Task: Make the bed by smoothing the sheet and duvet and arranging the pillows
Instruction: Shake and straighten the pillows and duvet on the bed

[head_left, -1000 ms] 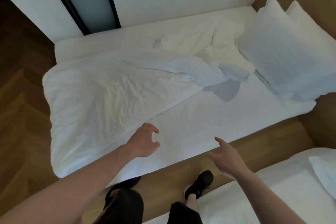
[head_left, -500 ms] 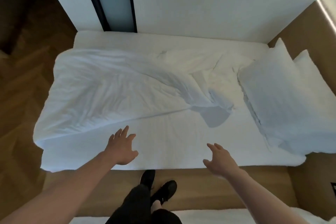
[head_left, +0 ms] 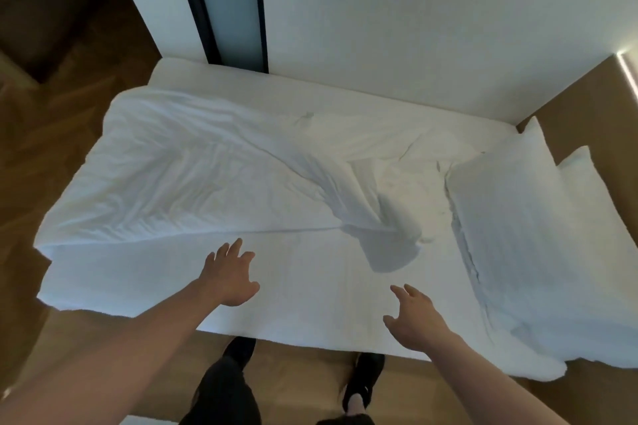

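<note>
Left grip [head_left: 230,278] reaching forward with fingers spread, right grip [head_left: 412,317] extended, fingers loosely splayed

White duvet [head_left: 193,183], sheet [head_left: 310,290], pillows [head_left: 531,235]; brown herringbone floor [head_left: 51,114]; black shoes [head_left: 366,379].

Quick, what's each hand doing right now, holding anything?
Left hand: open, fingers spread above the sheet, holding nothing.
Right hand: open, holding nothing.

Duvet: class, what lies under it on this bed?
The duvet lies crumpled over the far left of the sheet, whose near strip shows bare. Whatever else it covers is hidden. Both hands hover over the sheet, holding nothing.
</note>
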Action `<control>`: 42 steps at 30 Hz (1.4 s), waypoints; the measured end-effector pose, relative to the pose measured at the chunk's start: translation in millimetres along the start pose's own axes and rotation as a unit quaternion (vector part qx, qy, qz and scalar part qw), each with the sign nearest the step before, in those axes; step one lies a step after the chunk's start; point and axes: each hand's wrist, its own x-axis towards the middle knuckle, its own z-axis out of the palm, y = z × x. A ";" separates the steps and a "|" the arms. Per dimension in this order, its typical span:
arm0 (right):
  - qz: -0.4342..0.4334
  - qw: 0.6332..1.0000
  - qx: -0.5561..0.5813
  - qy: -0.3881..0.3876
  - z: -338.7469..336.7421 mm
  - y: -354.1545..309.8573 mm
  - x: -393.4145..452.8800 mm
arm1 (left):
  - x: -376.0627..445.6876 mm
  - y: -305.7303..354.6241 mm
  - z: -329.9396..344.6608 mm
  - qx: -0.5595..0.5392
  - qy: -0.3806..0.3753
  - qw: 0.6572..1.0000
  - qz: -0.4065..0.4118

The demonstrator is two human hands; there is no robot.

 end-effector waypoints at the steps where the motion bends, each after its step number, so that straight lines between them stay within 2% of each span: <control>1: -0.008 1.000 -0.007 -0.005 -3.7 12.8 11.7 | 4.3 13.0 3.4 -0.003 -0.005 1.000 -0.007; 7: -0.023 0.999 0.009 -0.021 -3.8 75.3 105.2 | 58.6 85.0 39.5 -0.068 -0.031 0.995 -0.059; 12: 0.016 0.994 0.111 -0.015 16.5 100.7 192.1 | 140.5 131.6 71.3 -0.220 -0.036 0.970 -0.100; 16: 0.055 0.975 0.215 0.000 56.5 105.4 262.3 | 228.1 148.7 96.2 -0.345 -0.021 0.931 -0.119; 20: 0.094 0.936 0.338 0.011 99.0 96.7 330.8 | 309.6 153.2 121.3 -0.476 -0.014 0.865 -0.157; 24: 0.115 0.865 0.487 0.044 123.3 82.7 408.1 | 383.6 152.8 141.7 -0.611 0.014 0.768 -0.192; 29: 0.109 0.727 0.668 0.118 117.7 70.7 479.3 | 449.2 169.2 149.8 -0.751 0.018 0.634 -0.183; 31: 0.097 0.697 0.698 0.132 111.1 68.9 494.1 | 467.4 177.1 153.6 -0.800 -0.002 0.576 -0.170; 33: 0.086 0.666 0.728 0.137 108.3 72.7 506.1 | 481.6 184.4 157.5 -0.830 -0.018 0.536 -0.154; 36: 0.086 0.581 0.802 0.110 104.6 82.1 523.6 | 498.9 194.4 162.7 -0.847 0.003 0.509 -0.152; 39: 0.068 0.505 0.855 0.091 98.7 85.4 533.5 | 513.6 199.9 168.4 -0.843 0.055 0.503 -0.184; 41: 0.080 0.461 0.880 0.082 94.4 89.6 534.0 | 514.8 202.0 166.3 -0.822 0.096 0.522 -0.205; 42: 0.092 0.438 0.892 0.065 90.8 92.4 533.1 | 511.1 203.8 163.5 -0.803 0.115 0.546 -0.210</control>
